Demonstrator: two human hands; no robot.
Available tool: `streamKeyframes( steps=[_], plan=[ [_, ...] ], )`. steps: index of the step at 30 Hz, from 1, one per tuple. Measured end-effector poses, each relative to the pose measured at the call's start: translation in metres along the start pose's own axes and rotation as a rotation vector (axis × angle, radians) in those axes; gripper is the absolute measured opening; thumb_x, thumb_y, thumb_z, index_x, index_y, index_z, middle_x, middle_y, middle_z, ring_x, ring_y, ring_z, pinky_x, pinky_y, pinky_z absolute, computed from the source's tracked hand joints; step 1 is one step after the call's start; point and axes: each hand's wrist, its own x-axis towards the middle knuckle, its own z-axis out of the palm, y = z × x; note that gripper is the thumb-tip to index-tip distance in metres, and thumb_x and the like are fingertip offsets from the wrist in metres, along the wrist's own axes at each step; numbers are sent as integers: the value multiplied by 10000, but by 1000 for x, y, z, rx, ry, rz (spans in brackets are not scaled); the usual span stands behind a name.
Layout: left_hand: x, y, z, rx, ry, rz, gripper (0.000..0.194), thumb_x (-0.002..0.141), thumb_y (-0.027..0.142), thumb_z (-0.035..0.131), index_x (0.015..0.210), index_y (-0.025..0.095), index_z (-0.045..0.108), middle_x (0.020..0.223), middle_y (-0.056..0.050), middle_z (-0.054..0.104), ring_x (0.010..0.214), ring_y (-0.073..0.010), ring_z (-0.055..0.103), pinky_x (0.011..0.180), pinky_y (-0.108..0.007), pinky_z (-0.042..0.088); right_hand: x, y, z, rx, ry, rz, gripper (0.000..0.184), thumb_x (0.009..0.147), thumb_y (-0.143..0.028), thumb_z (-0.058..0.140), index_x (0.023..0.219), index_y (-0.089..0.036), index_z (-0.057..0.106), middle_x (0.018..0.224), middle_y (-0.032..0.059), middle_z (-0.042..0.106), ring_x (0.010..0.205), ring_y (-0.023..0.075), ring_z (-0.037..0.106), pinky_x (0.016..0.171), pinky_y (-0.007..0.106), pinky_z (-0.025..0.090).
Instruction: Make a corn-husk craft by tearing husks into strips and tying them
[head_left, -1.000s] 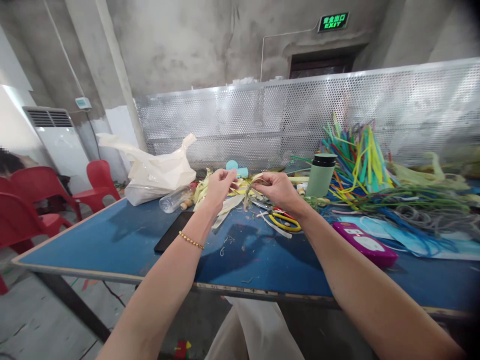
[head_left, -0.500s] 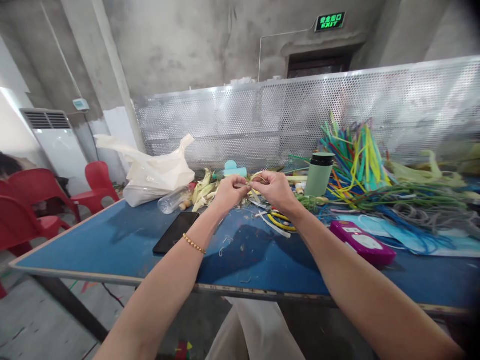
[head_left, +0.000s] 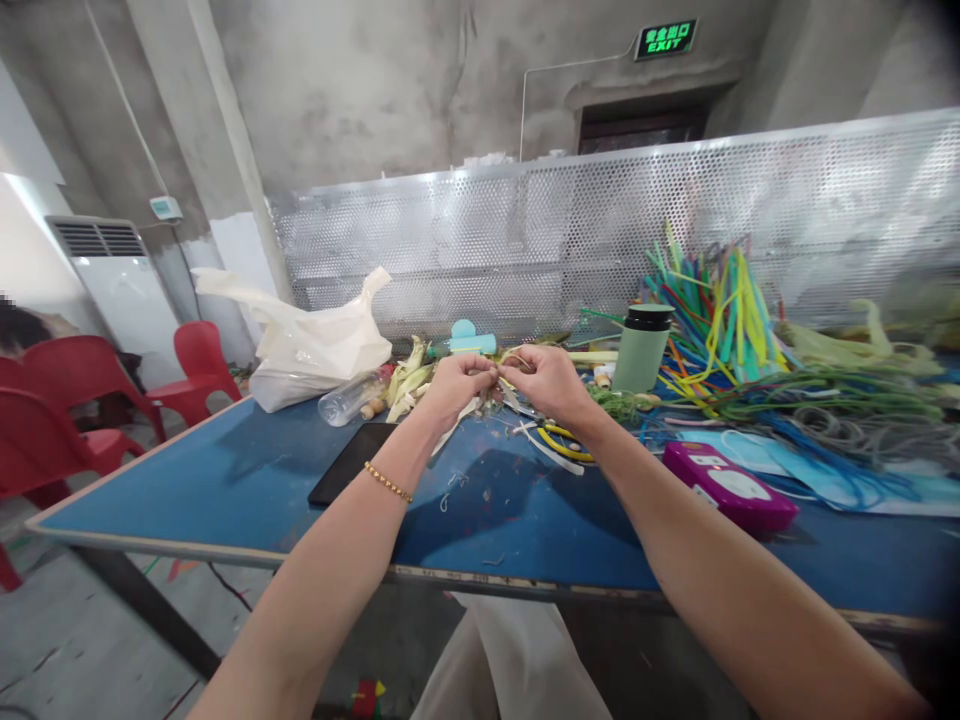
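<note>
My left hand (head_left: pixel 459 388) and my right hand (head_left: pixel 551 382) meet over the middle of the blue table (head_left: pixel 225 490). Fingertips of both are pinched together on a thin pale strip (head_left: pixel 516 360) that looks like corn husk; the fingers hide most of it. Below my left hand another pale strip (head_left: pixel 454 430) slants down towards the table. Left of the hands lie corn husks (head_left: pixel 409 385). Just beneath my right hand are yellow and white curved strips (head_left: pixel 559 447).
To the left are a white plastic bag (head_left: pixel 319 340), a clear bottle (head_left: pixel 349 402) and a black tablet (head_left: pixel 349 465). On the right stand a green tumbler (head_left: pixel 641 350), a purple box (head_left: pixel 727 485) and bundles of coloured strips (head_left: pixel 739 320). A perforated metal panel (head_left: pixel 450 250) runs behind.
A pale strip now shows hanging below my left hand, where it did not show before. The fingers have shifted slightly, still pinched together. The view has moved a little.
</note>
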Motion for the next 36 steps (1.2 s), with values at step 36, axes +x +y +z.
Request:
streamKeyframes(
  steps=[36],
  plan=[
    [-3,6,-1,-246,-87,-242,86,720,62,740,698,67,657,618,-39,647,524,-97,604,583,-239,483,-2,-1,-7,645,-248,331,189,801,-325,670,771,-168,570,480,-44,509,365,47,296,373,208,154]
  ],
)
